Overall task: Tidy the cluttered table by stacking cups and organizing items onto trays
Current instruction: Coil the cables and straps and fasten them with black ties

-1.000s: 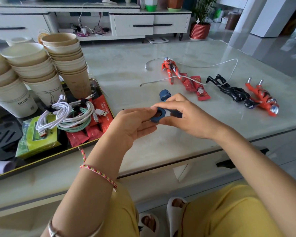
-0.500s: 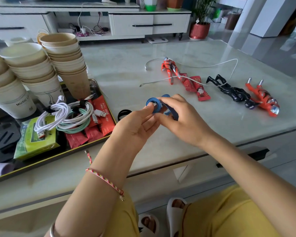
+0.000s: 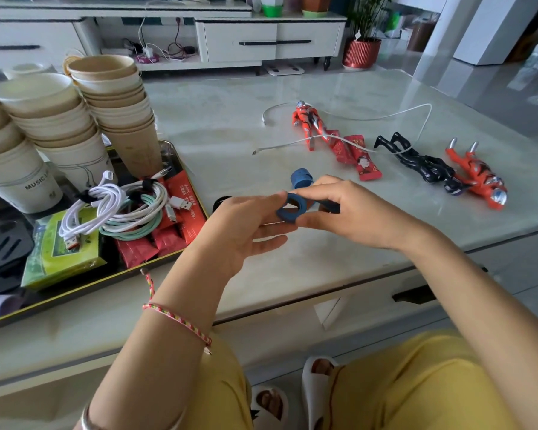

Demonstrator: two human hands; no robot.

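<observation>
Over the middle of the marble table, my left hand (image 3: pixel 246 225) and my right hand (image 3: pixel 351 212) both grip a dark blue strap (image 3: pixel 292 207), rolled into a small loop between the fingertips. Its free end sticks out under my right hand. Just behind stands a blue perforated roll (image 3: pixel 302 178). A black ring (image 3: pixel 219 201) lies beside my left hand. At left a dark tray (image 3: pixel 84 290) carries stacked paper cups (image 3: pixel 115 100), coiled cables (image 3: pixel 121 206), red sachets (image 3: pixel 180 225) and a green pack (image 3: pixel 62 252).
Loose on the far table lie a white cable (image 3: pixel 348 117), red sachets (image 3: pixel 361 161), two red toy figures (image 3: pixel 308 122) (image 3: pixel 479 178) and a black figure (image 3: pixel 420 161). The table's front edge runs close to my knees. A white cabinet and a potted plant stand beyond.
The strap loop has dropped lower and turned flatter between my fingers. My left fingers have spread out under it, and my right hand has shifted slightly right.
</observation>
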